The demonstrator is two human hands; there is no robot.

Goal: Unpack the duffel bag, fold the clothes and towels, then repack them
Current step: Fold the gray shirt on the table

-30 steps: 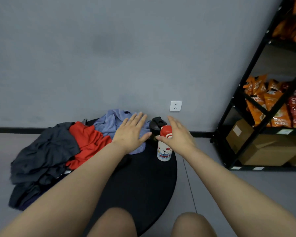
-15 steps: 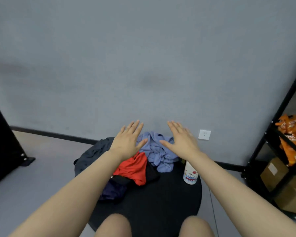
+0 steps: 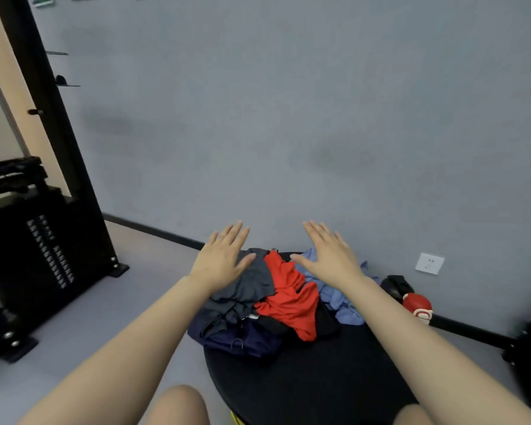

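Hovering flat with fingers spread, the left hand (image 3: 219, 260) and right hand (image 3: 330, 256) hold nothing above crumpled clothes (image 3: 284, 299) heaped at the round black table's (image 3: 313, 384) far edge. A red-capped bottle (image 3: 417, 306) is partly hidden behind the right forearm; no duffel bag can be made out.

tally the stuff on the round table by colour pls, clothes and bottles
Grey garment: 1
Red garment: 1
Light blue garment: 1
Navy garment: 1
Black garment, partly hidden: 1
Black bottle: 1
White bottle with red cap: 1
Total: 7
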